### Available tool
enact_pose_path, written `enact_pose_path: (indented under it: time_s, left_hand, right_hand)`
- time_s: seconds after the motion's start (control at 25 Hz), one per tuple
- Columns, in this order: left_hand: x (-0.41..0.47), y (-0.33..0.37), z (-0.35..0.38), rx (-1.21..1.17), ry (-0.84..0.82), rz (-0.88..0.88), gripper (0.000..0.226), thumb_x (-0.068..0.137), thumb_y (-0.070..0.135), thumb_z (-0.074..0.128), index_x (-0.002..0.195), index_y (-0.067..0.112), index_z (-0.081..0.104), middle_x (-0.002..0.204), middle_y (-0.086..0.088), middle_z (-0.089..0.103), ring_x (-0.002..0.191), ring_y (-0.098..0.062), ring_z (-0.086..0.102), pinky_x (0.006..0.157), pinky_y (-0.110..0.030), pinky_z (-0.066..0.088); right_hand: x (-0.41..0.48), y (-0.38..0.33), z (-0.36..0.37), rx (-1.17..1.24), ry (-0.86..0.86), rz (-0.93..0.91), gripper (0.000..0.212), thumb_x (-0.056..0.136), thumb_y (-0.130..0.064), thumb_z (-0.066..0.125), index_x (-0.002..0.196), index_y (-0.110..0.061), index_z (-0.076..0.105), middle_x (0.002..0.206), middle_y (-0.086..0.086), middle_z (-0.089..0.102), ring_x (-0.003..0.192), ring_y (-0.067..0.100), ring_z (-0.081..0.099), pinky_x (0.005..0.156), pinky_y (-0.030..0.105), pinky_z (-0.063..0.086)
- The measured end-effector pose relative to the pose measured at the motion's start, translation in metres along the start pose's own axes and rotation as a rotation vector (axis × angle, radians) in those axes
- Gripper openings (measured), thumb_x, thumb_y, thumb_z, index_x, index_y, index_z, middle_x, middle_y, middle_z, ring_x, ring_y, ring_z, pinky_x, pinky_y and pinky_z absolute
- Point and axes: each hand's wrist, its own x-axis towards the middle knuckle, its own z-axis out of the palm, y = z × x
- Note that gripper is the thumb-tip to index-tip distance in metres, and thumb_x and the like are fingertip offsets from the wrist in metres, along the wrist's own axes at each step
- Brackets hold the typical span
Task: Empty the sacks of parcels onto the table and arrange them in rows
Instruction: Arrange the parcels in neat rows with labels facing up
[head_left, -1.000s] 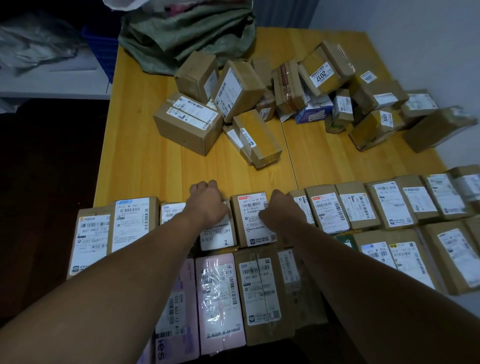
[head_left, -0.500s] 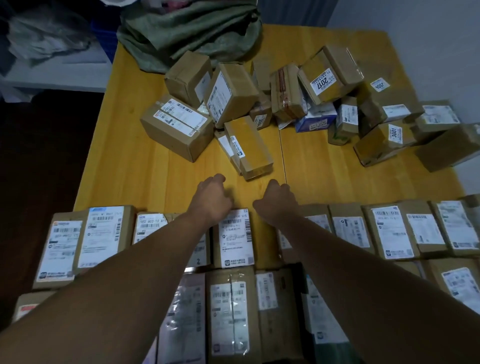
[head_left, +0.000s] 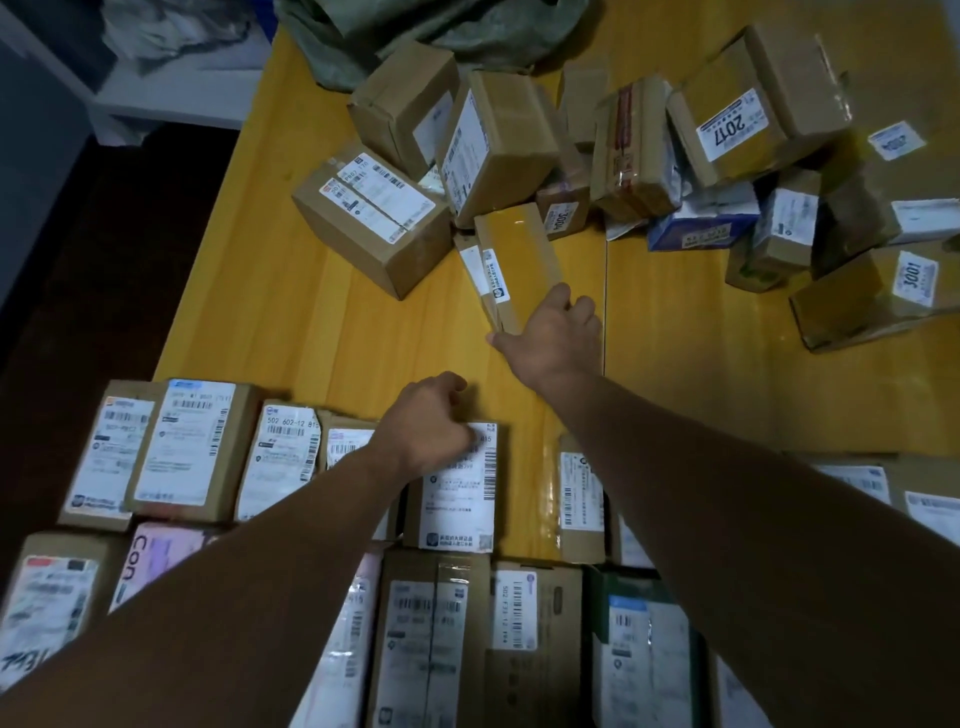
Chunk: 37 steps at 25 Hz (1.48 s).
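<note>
**A:** Head cam first: where's the R hand?

**B:** Out past the rows, mid-table. It's grasping the near end of a flat brown cardboard parcel wrapped in glossy yellow tape, thumb on the left edge, fingers curled over the right. That flat parcel lies at the near fringe of the loose heap, w/ its far end tucked against other boxes.

**A:** L hand?

**B:** Clenched, knuckles down on the far edge of a brown box w/ a big white barcode label. Nothing shows inside the fist.

**A:** Rows?

**B:** Two, along the near edge of the yellow wooden table, labels up. The far row has the barcode-label box in it. The near row sits tight against it. Bare tabletop shows btw that box and the next taped parcel to its right.

**A:** And the heap?

**B:** Unsorted, toward the far edge & far right corner.
- Large brown carton w/ white labels on the heap's left side.
- Tilted box marked 2017 farther back.
- Box marked 3001 by the right edge.
- Blue-and-white box btw those two.
- Crumpled green sack at the far edge, just behind the heap.
</note>
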Motion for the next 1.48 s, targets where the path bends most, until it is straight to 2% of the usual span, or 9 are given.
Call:
enact_pose_path:
  time_s: [0.2,0.36,0.6,0.84,1.0,1.08,1.2,1.32,1.48]
  left_hand:
    - [0.0,-0.006,0.0,-0.034,0.015,0.003,0.061,0.079,0.016,0.069,0.137,0.016,0.052,0.129,-0.004,0.061,0.121,-0.021,0.057,0.097,-0.037,0.051]
    - [-0.005,-0.003,-0.003,0.004,0.111,0.045,0.053,0.084,0.012,0.063,0.136,0.012,0.054,0.128,-0.006,0.06,0.12,-0.024,0.054,0.096,-0.036,0.049]
    - [-0.025,0.013,-0.015,0.005,0.17,0.093,0.049,0.09,0.009,0.058,0.138,0.009,0.051,0.131,-0.009,0.059,0.122,-0.027,0.052,0.098,-0.043,0.049]
    - [-0.052,0.042,-0.027,-0.407,0.18,0.039,0.051,0.099,0.041,0.055,0.139,0.011,0.047,0.102,0.004,0.06,0.088,-0.016,0.057,0.092,-0.045,0.053]
    - [-0.069,0.046,-0.028,-0.64,0.018,-0.042,0.077,0.083,0.065,0.06,0.137,0.012,0.046,0.127,-0.006,0.058,0.11,-0.023,0.058,0.098,-0.048,0.05]
    - [-0.078,0.048,-0.027,-0.724,-0.088,-0.02,0.063,0.086,0.062,0.062,0.126,0.014,0.056,0.123,-0.003,0.064,0.108,-0.021,0.062,0.091,-0.044,0.054]
    - [-0.089,0.047,-0.024,-0.809,-0.193,0.045,0.031,0.092,0.044,0.065,0.107,0.017,0.068,0.097,0.004,0.076,0.092,-0.013,0.07,0.071,-0.031,0.054]
    - [-0.097,0.044,-0.021,-0.824,-0.142,0.038,0.05,0.082,0.039,0.078,0.116,0.011,0.053,0.111,-0.003,0.07,0.1,-0.018,0.068,0.071,-0.035,0.059]
    - [-0.103,0.04,-0.017,-0.619,-0.026,0.111,0.068,0.071,0.033,0.088,0.121,0.014,0.046,0.113,0.001,0.065,0.098,-0.018,0.068,0.083,-0.04,0.06]
  right_hand:
    - [0.004,0.002,0.001,0.023,0.009,0.01,0.083,0.087,-0.039,0.075,0.147,-0.007,0.027,0.144,0.019,0.037,0.132,0.037,0.037,0.105,0.041,0.038]
    - [-0.008,0.008,-0.01,0.087,0.015,0.056,0.089,0.084,-0.051,0.071,0.149,-0.008,0.027,0.142,0.019,0.039,0.13,0.038,0.039,0.107,0.045,0.036]
    - [-0.046,0.017,-0.042,0.546,-0.091,0.275,0.068,0.084,-0.064,0.05,0.13,-0.013,0.052,0.122,0.01,0.061,0.104,0.029,0.06,0.086,0.043,0.055]
    - [-0.107,0.025,-0.055,1.011,-0.242,0.407,0.043,0.098,-0.041,0.043,0.128,-0.017,0.06,0.114,0.012,0.071,0.099,0.029,0.071,0.094,0.046,0.058]
    - [-0.142,0.024,-0.062,1.121,-0.275,0.387,0.041,0.1,-0.031,0.037,0.128,-0.011,0.059,0.111,0.017,0.072,0.093,0.029,0.071,0.086,0.041,0.059]
    - [-0.155,0.022,-0.063,1.188,-0.305,0.368,0.036,0.101,-0.026,0.036,0.124,-0.009,0.059,0.104,0.015,0.072,0.088,0.026,0.072,0.073,0.036,0.06]
    - [-0.17,0.024,-0.061,1.195,-0.297,0.352,0.036,0.099,-0.023,0.036,0.123,-0.008,0.059,0.103,0.014,0.071,0.092,0.026,0.072,0.082,0.04,0.059]
    - [-0.179,0.028,-0.059,1.06,-0.251,0.351,0.039,0.097,-0.024,0.04,0.128,-0.01,0.058,0.118,0.014,0.066,0.116,0.033,0.062,0.103,0.053,0.049]
    - [-0.191,0.021,-0.067,0.913,-0.2,0.295,0.038,0.09,-0.024,0.046,0.121,-0.015,0.065,0.117,0.01,0.071,0.112,0.032,0.065,0.1,0.057,0.052]
